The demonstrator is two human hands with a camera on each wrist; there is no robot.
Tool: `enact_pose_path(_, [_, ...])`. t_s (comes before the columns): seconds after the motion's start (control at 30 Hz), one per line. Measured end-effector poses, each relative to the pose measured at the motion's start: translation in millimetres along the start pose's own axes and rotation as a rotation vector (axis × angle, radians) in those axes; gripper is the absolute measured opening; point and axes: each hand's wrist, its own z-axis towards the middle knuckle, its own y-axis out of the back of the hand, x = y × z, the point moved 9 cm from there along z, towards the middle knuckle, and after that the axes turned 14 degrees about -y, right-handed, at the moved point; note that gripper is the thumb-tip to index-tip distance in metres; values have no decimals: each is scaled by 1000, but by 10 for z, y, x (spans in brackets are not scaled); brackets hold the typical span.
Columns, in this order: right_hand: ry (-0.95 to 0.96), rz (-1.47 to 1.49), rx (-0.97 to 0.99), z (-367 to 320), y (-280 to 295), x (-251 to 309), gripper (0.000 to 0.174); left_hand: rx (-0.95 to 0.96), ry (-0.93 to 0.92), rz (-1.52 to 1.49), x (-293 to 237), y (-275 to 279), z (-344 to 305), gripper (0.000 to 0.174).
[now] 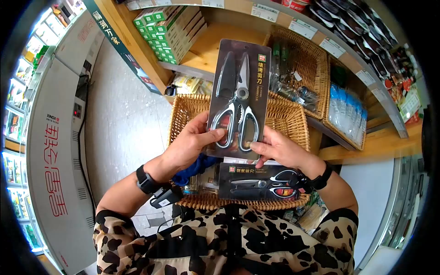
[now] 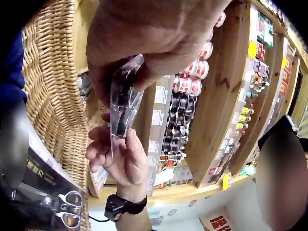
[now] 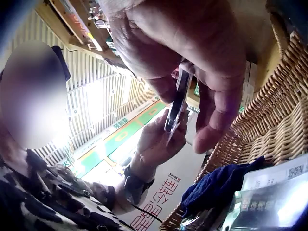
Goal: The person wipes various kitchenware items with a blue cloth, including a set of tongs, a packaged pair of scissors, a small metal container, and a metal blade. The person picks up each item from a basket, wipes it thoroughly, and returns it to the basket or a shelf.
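Note:
A dark blister pack of kitchen scissors [image 1: 242,91] is held upright over a wicker basket [image 1: 293,121] in the head view. The left hand [image 1: 190,141] pinches its lower left edge, thumb on the front. At the lower right edge, the right hand [image 1: 282,149] grips it with the thumb in front. Both wrist views show the pack edge-on, as a thin clear-and-black package [image 2: 126,98] between the two hands. A second scissors pack [image 1: 261,182] lies sideways on the basket's near side, below the right hand. Beside it is a dark blue cloth [image 1: 195,170].
Stacked green-and-white boxes [image 1: 169,34] stand on the wooden shelf behind the basket. Wicker trays with bottles [image 1: 293,73] and blue-and-clear packets [image 1: 346,112] are at the right. A white freezer [image 1: 57,151] lines the left side, beside the tiled floor [image 1: 130,123].

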Motion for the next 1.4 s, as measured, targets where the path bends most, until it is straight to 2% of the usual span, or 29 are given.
enact_pose_path(0.17, [14,226,-34,-177,64,28,44,47,-66,-42,120,-92,150,26])
enact_pose_path(0.2, [15,251,-32,-197,80,10,44,56,-39,-25,174,-96,160,30])
enact_pose_path(0.33, [5,337,-25,-218,153,-66,48,48,-4,2,303,-73,282,25])
enact_pose_path(0.43, [-1,353,11,-264,172,-93,42,-2,52,76,292,-43,406,24])
enact_pose_path(0.57, [-27,323,0,-282,251,-209,42,-55,32,94,284,-27,527,23])
enact_pose_path(0.63, [-48,301,18,-270,271,-305,43,-14,25,101,309,-6,577,23])
enact_pose_path(0.77, [-72,272,-69,-296,341,-373,47,48,-32,108,299,-96,608,26])
enact_pose_path(0.87, [-59,223,-151,-303,390,-350,43,28,-22,205,244,-112,597,29])
enact_pose_path(0.9, [-35,183,-177,-289,403,-341,42,9,-7,204,270,-86,601,21])
enact_pose_path(1.0, [54,216,-195,-324,390,-321,42,14,-59,111,251,-85,610,15])
enact_pose_path(1.2, [76,280,-218,-354,468,-377,32,82,8,139,338,-38,584,31])
enact_pose_path(1.3, [58,363,-251,-446,627,-405,28,92,103,282,366,41,483,37])
enact_pose_path(1.37, [74,335,-302,-559,823,-376,26,209,14,530,408,257,497,44])
enact_pose_path(1.4, [97,351,-345,-616,956,-379,27,199,-25,623,473,469,500,45])
